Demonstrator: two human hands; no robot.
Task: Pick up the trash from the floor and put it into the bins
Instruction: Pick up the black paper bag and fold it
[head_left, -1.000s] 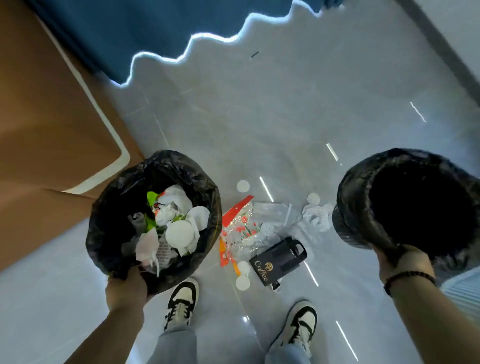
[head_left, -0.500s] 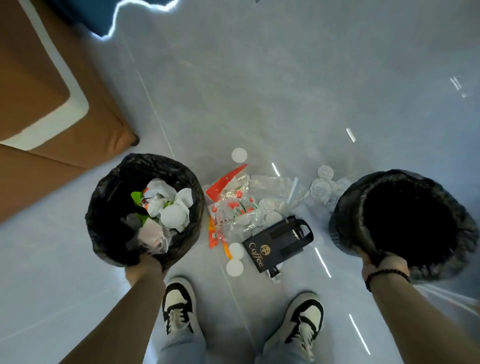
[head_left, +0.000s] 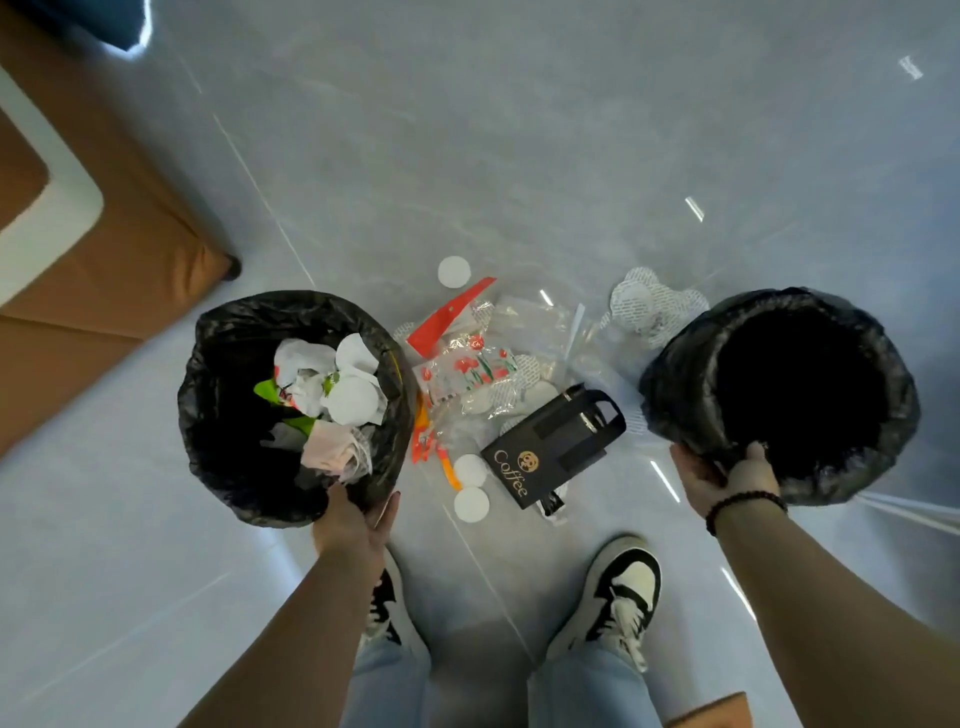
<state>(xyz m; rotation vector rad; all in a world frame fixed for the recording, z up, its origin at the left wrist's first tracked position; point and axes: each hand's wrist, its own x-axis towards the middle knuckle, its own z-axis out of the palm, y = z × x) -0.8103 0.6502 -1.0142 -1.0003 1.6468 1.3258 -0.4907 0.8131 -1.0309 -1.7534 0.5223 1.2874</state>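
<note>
Glossy grey tiled floor (head_left: 519, 130) – fingers of each hand grip a bin rim, trash (head_left: 483, 374) between.

Left bin (head_left: 218, 415) (paper inside) sits centre-left of the frame, right bin (head_left: 670, 384) centre-right, trash (head_left: 498, 384) on the floor (head_left: 519, 156) between them.

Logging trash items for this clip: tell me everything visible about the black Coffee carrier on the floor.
The black Coffee carrier looks like folded cardboard: a matte black sleeve with gold "Coffee" lettering and a small round gold emblem, plus a cut-out handle loop at its far end. It lies flat and askew on the grey floor, between the two bins, just ahead of the shoes. Its far end overlaps the clear plastic wrappers. Neither hand touches it.
</note>
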